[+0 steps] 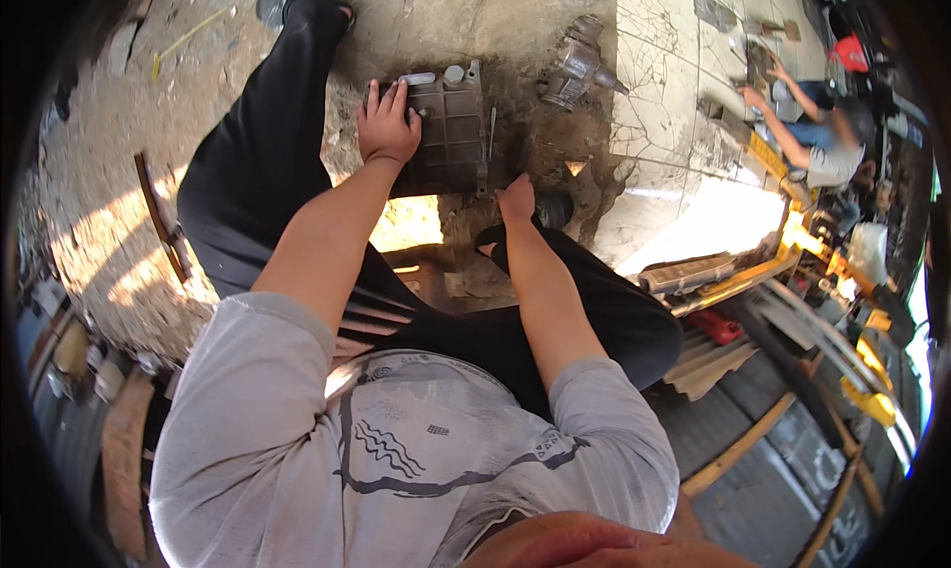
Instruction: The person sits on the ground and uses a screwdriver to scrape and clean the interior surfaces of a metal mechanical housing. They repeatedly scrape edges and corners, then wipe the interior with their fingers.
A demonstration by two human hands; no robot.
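A grey metal housing with a ribbed, grid-like face [451, 137] rests on the dirt ground between my feet. A round cap and a pale oblong piece sit along its far edge. My left hand [388, 127] lies on its left side, fingers spread and pointing away from me. At its near right corner is my right hand [515, 200], fingers curled in; whatever they may hold is too small to make out. A thin metal rod [492, 130] lies along the housing's right side.
A cast metal part with a tapered end [577, 68] lies to the right, by cracked tiles [659, 83]. Farther right, another person [817, 147] works with both hands near a yellow metal frame [768, 271]. A dark metal strip [154, 206] lies left of my leg.
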